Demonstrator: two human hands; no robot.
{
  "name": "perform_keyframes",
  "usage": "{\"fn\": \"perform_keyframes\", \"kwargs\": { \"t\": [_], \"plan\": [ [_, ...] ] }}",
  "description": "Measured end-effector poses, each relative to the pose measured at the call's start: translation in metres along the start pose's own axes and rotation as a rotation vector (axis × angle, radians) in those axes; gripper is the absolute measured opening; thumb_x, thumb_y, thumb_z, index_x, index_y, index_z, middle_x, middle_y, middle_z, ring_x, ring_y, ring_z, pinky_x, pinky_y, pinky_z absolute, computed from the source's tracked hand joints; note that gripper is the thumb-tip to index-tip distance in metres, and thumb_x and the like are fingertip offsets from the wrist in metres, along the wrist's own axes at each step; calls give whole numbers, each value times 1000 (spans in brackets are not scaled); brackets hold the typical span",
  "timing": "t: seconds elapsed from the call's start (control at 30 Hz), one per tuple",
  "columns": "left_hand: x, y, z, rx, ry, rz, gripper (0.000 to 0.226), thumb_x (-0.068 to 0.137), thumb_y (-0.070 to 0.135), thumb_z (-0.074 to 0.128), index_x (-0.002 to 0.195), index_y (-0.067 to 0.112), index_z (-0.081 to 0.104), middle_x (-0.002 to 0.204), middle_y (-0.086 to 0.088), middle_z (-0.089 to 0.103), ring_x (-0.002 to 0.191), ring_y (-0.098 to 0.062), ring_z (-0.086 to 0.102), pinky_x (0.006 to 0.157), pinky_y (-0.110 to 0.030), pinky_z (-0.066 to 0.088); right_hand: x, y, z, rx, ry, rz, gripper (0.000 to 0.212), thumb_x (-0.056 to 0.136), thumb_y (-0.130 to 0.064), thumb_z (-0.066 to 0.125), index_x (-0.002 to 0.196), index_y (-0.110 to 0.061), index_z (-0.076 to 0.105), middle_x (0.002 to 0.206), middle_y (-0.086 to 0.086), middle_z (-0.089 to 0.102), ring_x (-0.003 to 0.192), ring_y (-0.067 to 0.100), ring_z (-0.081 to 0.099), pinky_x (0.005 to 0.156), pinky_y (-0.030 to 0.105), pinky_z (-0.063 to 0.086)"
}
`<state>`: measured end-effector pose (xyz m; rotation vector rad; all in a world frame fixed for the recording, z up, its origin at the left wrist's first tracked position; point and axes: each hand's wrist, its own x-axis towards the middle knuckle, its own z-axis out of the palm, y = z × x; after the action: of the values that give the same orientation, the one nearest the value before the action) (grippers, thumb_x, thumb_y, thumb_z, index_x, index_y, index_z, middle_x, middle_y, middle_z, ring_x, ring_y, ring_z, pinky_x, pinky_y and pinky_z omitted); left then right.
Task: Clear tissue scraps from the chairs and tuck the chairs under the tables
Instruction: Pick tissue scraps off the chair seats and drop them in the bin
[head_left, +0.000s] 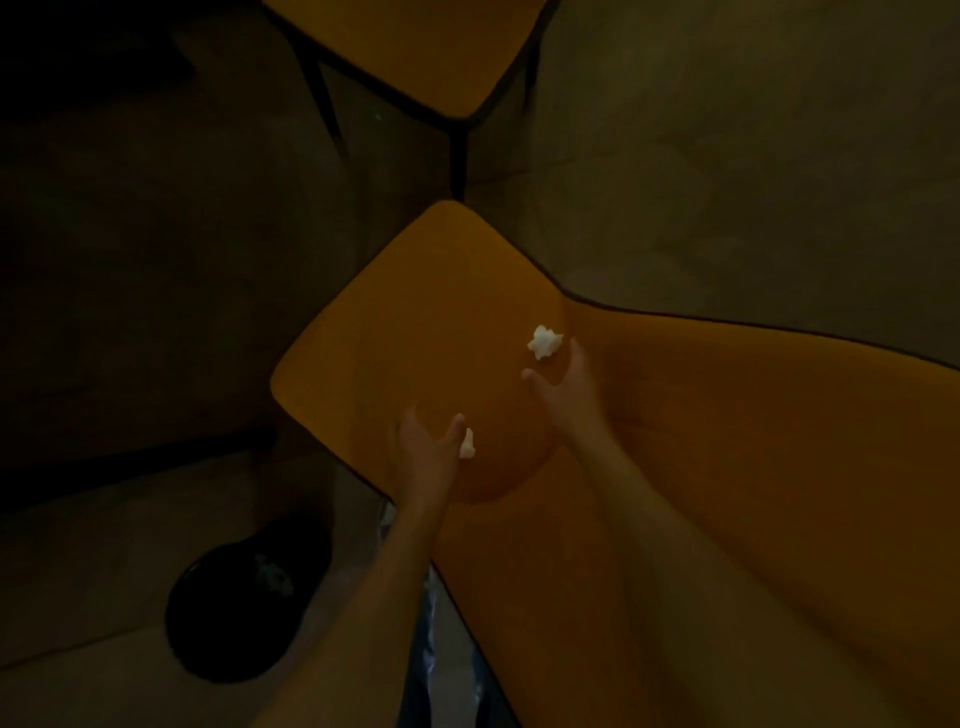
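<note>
Fingers (576, 358) spread beside tissue scrap (544, 342)

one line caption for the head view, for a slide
Both hands reach over an orange chair seat: right hand nears a tissue scrap, left hand beside another scrap.
</note>
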<state>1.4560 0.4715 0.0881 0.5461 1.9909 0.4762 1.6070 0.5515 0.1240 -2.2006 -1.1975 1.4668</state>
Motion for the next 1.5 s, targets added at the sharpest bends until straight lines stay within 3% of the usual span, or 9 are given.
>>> {"fn": "perform_keyframes", "kwargs": {
  "t": [0.17, 0.27, 0.43, 0.63, 0.8, 1.07, 1.2, 1.37, 1.5],
  "plan": [
    [27, -45, 26, 15, 11, -98, 101, 70, 69, 70, 148, 15, 36, 148, -15, 46, 126, -35, 53, 97, -56, 50, 36, 22, 26, 43, -9, 29, 80, 90, -23, 69, 154, -17, 21, 157, 8, 34, 143, 26, 34, 113, 44, 35],
    [32, -56, 41, -2, 24, -152, 112, 57, 81, 65, 142, 13, 40, 138, -14, 54, 115, -30, 60, 89, -50, 56, 52, 33, 37, 56, 15, 43, 81, 91, -24, 68, 155, -16, 19, 158, 8, 33, 143, 26, 34, 113, 43, 35],
    [32, -44, 53, 141, -5, -169, 79, 84, 39, 76, 143, 9, 34, 146, -14, 33, 115, -25, 47, 83, -31, 40, 69, 42, 52, 44, 32, 38, 85, 91, -26, 68, 156, -15, 14, 159, 9, 30, 145, 25, 31, 115, 46, 33],
    [41, -47, 61, 262, 40, -66, 48, 90, 35, 70, 120, 8, 44, 128, -13, 43, 93, -21, 44, 74, -36, 41, 83, 47, 60, 28, 131, 21, 86, 88, -24, 71, 155, -16, 18, 156, 8, 34, 143, 25, 35, 114, 48, 35],
    [48, -48, 59, 252, 76, -13, 39, 94, 30, 66, 118, 4, 50, 122, -12, 51, 99, -23, 49, 76, -35, 41, 94, 46, 56, -3, 209, 55, 92, 88, -26, 72, 157, -18, 11, 158, 11, 23, 142, 29, 34, 110, 42, 38],
    [61, -39, 56, 71, 55, -40, 28, 92, 25, 69, 108, 10, 51, 100, -1, 59, 92, -21, 61, 75, -37, 52, 108, 34, 55, -85, 173, -40, 63, 94, -16, 64, 150, -16, 34, 151, 8, 31, 131, 21, 44, 95, 21, 36],
    [63, -33, 54, -27, 19, -57, 41, 89, 32, 72, 118, 9, 54, 105, -7, 65, 93, -25, 67, 81, -49, 59, 108, 34, 61, -166, 165, -19, 41, 96, -12, 60, 135, -13, 49, 145, 8, 34, 125, 21, 47, 93, 22, 40],
    [67, -22, 44, -109, -42, -3, 41, 94, 25, 66, 129, 5, 56, 119, -7, 60, 101, -22, 63, 80, -36, 57, 100, 36, 71, -189, 110, 25, 35, 99, -12, 53, 134, -7, 51, 152, 19, 31, 133, 31, 43, 101, 35, 43],
    [70, -11, 33, -170, -86, 29, 21, 96, 18, 61, 112, 5, 63, 105, -12, 67, 89, -25, 65, 69, -33, 52, 97, 38, 77, -7, 132, 85, 24, 95, -9, 59, 119, -8, 57, 125, 15, 58, 109, 27, 60, 77, 31, 48]
  ]
}}
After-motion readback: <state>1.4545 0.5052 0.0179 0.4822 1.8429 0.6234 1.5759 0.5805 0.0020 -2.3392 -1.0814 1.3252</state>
